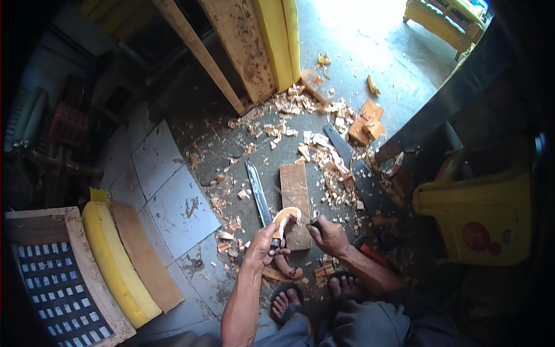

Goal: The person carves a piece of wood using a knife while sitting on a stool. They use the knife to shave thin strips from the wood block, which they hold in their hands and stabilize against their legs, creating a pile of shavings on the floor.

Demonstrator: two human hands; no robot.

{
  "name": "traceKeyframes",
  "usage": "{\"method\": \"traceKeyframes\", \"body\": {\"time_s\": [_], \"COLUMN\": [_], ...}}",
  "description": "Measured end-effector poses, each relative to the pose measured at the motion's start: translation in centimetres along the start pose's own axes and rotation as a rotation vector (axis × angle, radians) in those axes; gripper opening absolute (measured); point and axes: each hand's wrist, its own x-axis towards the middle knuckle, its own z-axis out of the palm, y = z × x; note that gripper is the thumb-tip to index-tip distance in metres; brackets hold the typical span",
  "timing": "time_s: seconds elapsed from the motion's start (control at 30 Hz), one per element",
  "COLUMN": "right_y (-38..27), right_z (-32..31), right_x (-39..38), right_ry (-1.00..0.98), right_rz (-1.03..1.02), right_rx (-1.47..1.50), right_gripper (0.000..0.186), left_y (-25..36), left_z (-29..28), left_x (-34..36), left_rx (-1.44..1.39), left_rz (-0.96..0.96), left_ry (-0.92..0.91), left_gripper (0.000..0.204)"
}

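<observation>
My left hand (263,246) is closed round the lower end of a curved, hook-shaped piece of wood (288,213), orange with a pale edge. Its upper bend lies over a wooden board (295,185) on the floor. Against the same hand is the lower end of a long metal blade (258,192); whether the fingers grip it too, I cannot tell. My right hand (330,237) is closed at the board's right side, with a small dark tip showing at its thumb. What it holds is mostly hidden. Below the left hand lies another curved brown wooden piece (287,268).
Wood shavings (329,159) litter the floor. A handsaw (339,144) and orange wood blocks (366,122) lie ahead to the right. A yellow plastic stool (474,202) stands at right. On the left are a webbed wooden frame (60,277) and yellow padding (118,263).
</observation>
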Motion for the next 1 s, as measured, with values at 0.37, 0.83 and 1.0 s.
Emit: {"method": "traceKeyframes", "body": {"time_s": [0.37,0.83,1.0], "right_y": [-0.4,0.0,0.1], "right_z": [-0.1,-0.1,-0.1], "right_x": [0.2,0.7,0.4], "right_ry": [-0.043,-0.087,-0.060], "right_rz": [0.031,0.037,-0.021], "right_rx": [-0.197,-0.207,0.056], "right_gripper": [0.025,0.028,0.033], "left_y": [-0.4,-1.2,-1.1], "left_z": [0.1,-0.5,-0.8], "left_x": [-0.1,0.0,0.2], "left_rx": [0.035,0.096,0.140], "left_rz": [0.010,0.048,0.048], "left_ry": [-0.017,-0.046,-0.029], "left_gripper": [0.032,0.032,0.035]}}
